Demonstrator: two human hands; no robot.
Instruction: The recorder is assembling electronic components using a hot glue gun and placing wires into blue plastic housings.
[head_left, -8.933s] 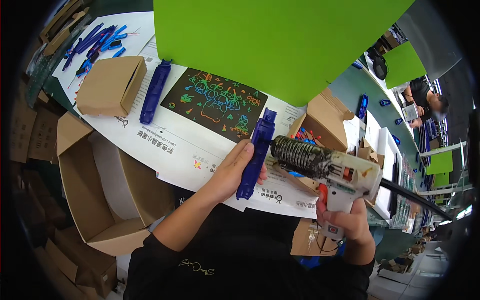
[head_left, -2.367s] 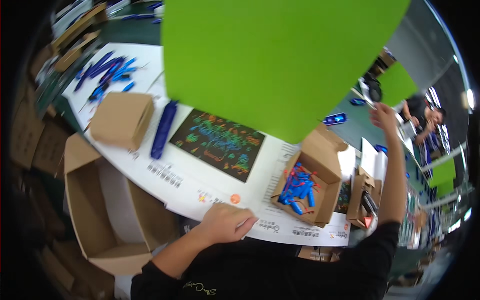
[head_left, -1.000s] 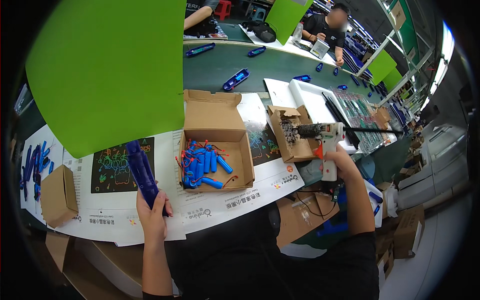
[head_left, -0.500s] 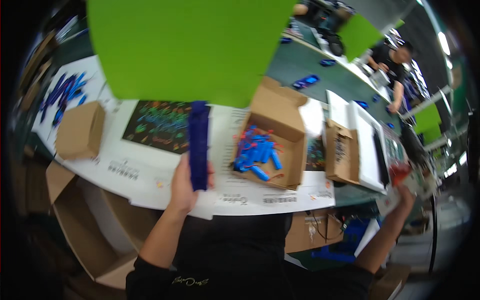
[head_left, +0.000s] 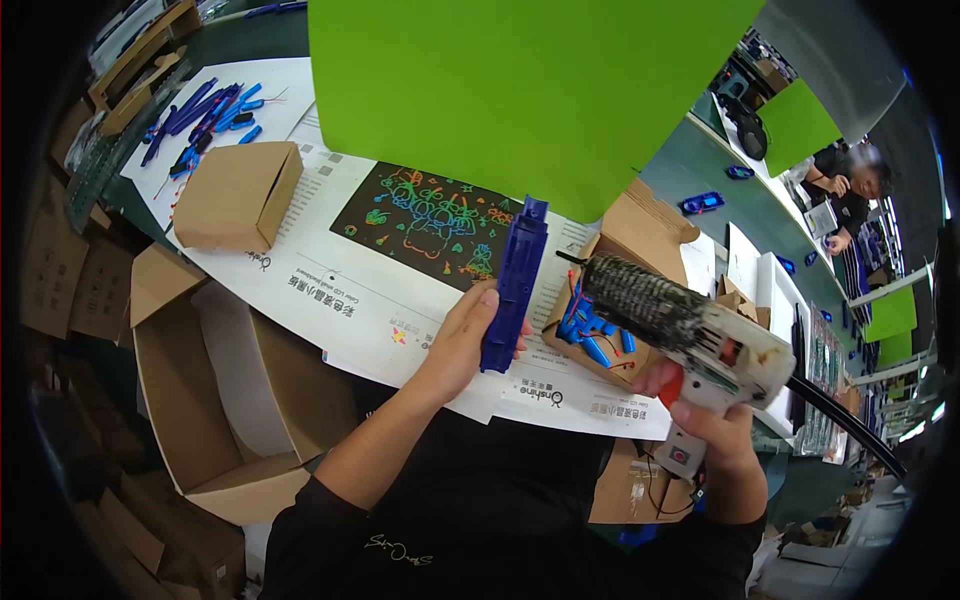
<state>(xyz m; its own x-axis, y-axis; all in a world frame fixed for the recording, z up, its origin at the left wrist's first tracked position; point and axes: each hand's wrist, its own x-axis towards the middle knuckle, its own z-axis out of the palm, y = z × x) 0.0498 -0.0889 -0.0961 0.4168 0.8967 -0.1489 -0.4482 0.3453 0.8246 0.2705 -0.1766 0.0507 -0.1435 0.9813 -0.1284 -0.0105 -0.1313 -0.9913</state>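
My left hand (head_left: 462, 340) grips a long dark blue plastic housing (head_left: 515, 285), held upright with its hollow, ribbed side showing. In my right hand (head_left: 715, 420) is a hot glue gun (head_left: 735, 355) with a grimy white body, a red trigger and a dark wrapped barrel. My fingers wrap the handle near the trigger. The gun's thin black tip points left at the housing, a short gap from it. Behind the barrel stands an open cardboard box (head_left: 645, 225), partly hidden, holding blue cylindrical batteries (head_left: 592, 330) with red wires.
A small closed carton (head_left: 238, 195) stands at the left, beside several blue housings and batteries (head_left: 215, 115). Printed white sheets (head_left: 385, 325) cover the table. A green panel (head_left: 520, 90) rises behind. An open carton (head_left: 215, 400) sits lower left. A co-worker (head_left: 850, 185) is at far right.
My right hand has come in from the far right, bringing the glue gun up beside the housing. The housing has turned and tilted slightly. The whole view has shifted.
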